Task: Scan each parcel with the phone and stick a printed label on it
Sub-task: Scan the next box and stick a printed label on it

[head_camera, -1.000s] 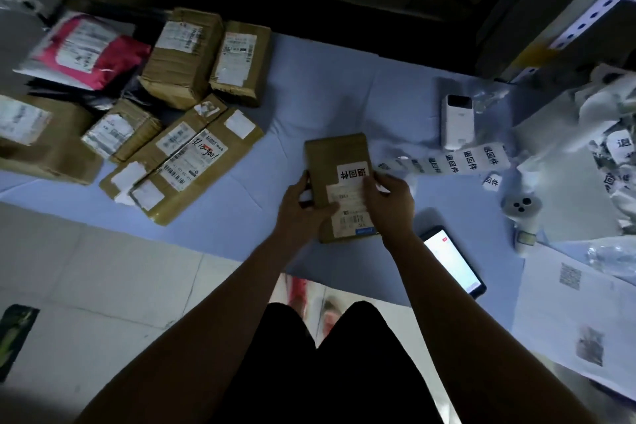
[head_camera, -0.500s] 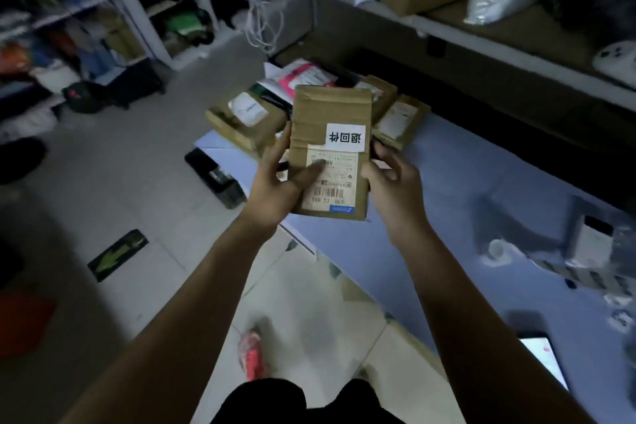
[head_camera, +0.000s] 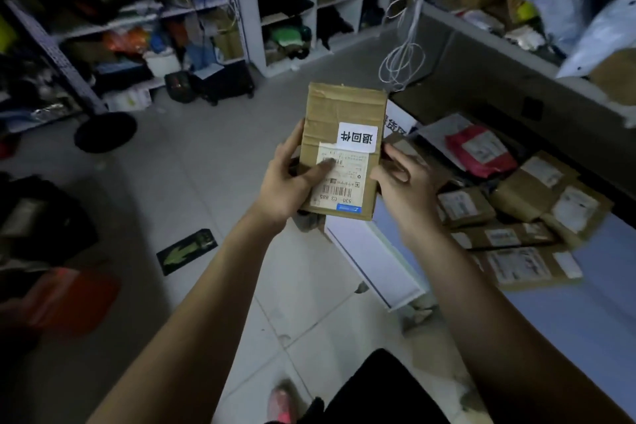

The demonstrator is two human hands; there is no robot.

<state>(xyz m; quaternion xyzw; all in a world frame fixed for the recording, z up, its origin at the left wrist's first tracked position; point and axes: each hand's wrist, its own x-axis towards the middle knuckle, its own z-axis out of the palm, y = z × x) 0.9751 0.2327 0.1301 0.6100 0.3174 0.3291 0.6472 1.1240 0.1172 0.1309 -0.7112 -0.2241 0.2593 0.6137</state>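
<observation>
Thumb of left hand (head_camera: 285, 182) covers part of shipping label (head_camera: 347, 184); fine print illegible. Fingertips of right hand (head_camera: 407, 188) hidden behind parcel (head_camera: 344, 110). Right of it, stacked parcels (head_camera: 516, 237) blurred.

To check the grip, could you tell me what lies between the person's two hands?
In the head view, the brown parcel lies between the left hand and the right hand, each gripping a side edge, its printed label showing.
</observation>
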